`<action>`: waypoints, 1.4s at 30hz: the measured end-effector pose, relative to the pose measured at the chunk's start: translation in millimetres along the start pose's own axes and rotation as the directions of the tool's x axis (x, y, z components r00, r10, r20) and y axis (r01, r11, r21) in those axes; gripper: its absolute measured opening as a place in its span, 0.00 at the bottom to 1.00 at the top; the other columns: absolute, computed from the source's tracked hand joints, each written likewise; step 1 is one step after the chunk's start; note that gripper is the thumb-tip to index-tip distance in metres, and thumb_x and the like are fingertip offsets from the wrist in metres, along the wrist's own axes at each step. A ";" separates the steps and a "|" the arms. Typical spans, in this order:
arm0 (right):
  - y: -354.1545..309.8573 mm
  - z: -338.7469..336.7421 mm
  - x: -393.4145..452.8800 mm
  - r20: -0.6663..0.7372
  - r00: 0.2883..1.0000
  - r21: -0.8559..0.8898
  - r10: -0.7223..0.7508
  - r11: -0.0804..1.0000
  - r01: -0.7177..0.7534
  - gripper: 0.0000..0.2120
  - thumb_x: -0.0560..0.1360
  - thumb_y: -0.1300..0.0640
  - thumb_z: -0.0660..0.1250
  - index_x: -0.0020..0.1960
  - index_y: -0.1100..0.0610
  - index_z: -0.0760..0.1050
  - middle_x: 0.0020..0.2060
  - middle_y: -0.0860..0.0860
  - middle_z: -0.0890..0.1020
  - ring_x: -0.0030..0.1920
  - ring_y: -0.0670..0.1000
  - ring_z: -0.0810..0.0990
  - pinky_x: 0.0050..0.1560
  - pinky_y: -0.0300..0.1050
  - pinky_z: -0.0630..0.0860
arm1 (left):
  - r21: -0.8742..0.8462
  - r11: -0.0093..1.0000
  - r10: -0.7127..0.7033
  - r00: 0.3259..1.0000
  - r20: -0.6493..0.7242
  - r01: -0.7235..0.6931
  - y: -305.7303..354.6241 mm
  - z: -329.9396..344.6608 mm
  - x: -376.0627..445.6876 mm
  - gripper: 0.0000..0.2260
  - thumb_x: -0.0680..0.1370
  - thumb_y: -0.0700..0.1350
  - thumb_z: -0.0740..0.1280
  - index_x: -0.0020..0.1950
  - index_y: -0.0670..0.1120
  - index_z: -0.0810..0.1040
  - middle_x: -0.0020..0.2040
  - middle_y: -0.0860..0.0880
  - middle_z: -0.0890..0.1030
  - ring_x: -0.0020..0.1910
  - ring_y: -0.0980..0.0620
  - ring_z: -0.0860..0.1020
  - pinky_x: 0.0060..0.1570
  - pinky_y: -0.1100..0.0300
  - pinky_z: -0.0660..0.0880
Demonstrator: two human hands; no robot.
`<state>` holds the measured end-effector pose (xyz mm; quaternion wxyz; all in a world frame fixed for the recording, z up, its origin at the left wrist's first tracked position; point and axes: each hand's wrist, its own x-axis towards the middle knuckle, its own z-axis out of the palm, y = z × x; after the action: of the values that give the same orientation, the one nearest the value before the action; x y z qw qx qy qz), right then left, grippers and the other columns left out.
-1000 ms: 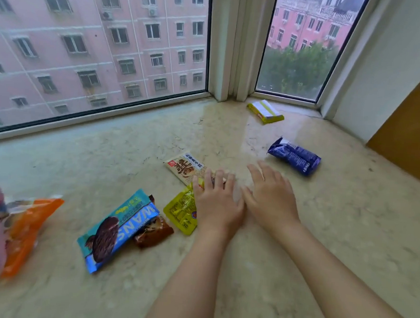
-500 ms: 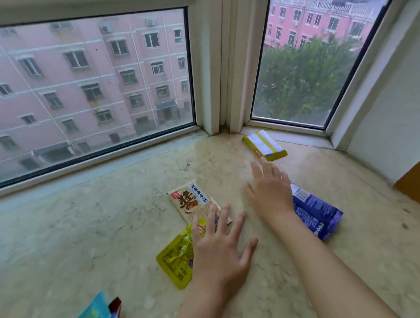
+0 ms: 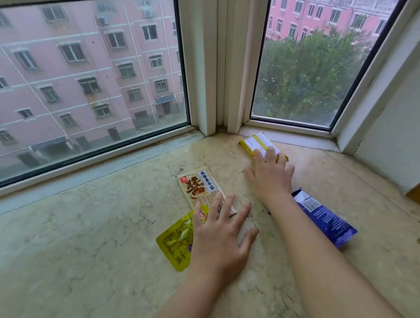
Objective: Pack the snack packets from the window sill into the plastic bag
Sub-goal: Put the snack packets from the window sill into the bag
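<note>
Both hands lie open with straight, spread fingers and hold nothing. The right hand (image 3: 270,176) reaches to the far corner of the window sill (image 3: 89,225), and its fingertips (image 3: 269,151) rest on the near end of the yellow-and-white packet (image 3: 256,143), which lies flat just below the right window frame (image 3: 289,131). The left hand (image 3: 220,238) lies palm down nearer the person, its fingers across the near edge of the beige packet (image 3: 198,186) and the upper corner of the yellow packet (image 3: 174,242); those two packets touch each other under the hand. A blue packet (image 3: 323,217) lies flat to the right, partly hidden beneath the right forearm. All four packets are on the marble sill. Outside the glass stand a pink building (image 3: 74,64) and a green tree (image 3: 305,73).
</note>
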<state>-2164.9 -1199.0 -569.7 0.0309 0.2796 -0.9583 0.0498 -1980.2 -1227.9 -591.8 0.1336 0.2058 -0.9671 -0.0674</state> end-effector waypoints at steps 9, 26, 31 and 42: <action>-1.6 -4.9 -30.2 0.033 0.999 -0.008 0.005 1.000 -0.004 0.23 0.79 0.41 0.53 0.70 0.50 0.60 0.74 0.58 0.56 0.74 0.61 0.53 0.69 0.67 0.50 | -0.007 1.000 0.011 1.000 0.006 -0.011 0.7 -0.4 7.6 0.27 0.77 0.64 0.47 0.72 0.57 0.68 0.74 0.52 0.68 0.75 0.49 0.62 0.69 0.43 0.46; -35.2 2.5 -209.3 -0.108 0.994 0.019 0.021 1.000 -0.019 0.18 0.82 0.53 0.48 0.71 0.51 0.63 0.74 0.56 0.61 0.72 0.60 0.61 0.71 0.62 0.51 | -0.145 0.982 -0.131 0.989 -0.068 0.120 2.5 -18.7 -71.5 0.27 0.81 0.61 0.47 0.76 0.49 0.60 0.75 0.49 0.65 0.75 0.52 0.59 0.73 0.42 0.39; -59.2 -2.5 -281.1 -0.098 0.995 0.038 -0.022 0.999 0.026 0.16 0.81 0.53 0.54 0.67 0.50 0.69 0.71 0.56 0.66 0.68 0.60 0.66 0.67 0.69 0.53 | -0.132 0.980 -0.157 0.985 -0.065 0.148 -7.3 -42.3 -148.8 0.34 0.76 0.62 0.37 0.75 0.49 0.62 0.74 0.50 0.67 0.74 0.53 0.61 0.73 0.42 0.43; -98.0 -17.8 -440.8 -0.166 0.981 -0.062 -0.099 0.994 0.090 0.16 0.73 0.52 0.54 0.54 0.51 0.76 0.55 0.56 0.78 0.50 0.60 0.76 0.59 0.71 0.58 | -0.120 0.991 -0.079 0.983 -0.168 0.060 -29.5 -74.2 -298.0 0.23 0.80 0.56 0.52 0.65 0.46 0.77 0.59 0.50 0.81 0.60 0.50 0.77 0.64 0.40 0.67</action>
<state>-1740.4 -1044.3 -582.7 0.1217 0.3187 -0.9389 0.0459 -1685.7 -1136.3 -595.2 0.2258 0.2365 -0.9387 -0.1092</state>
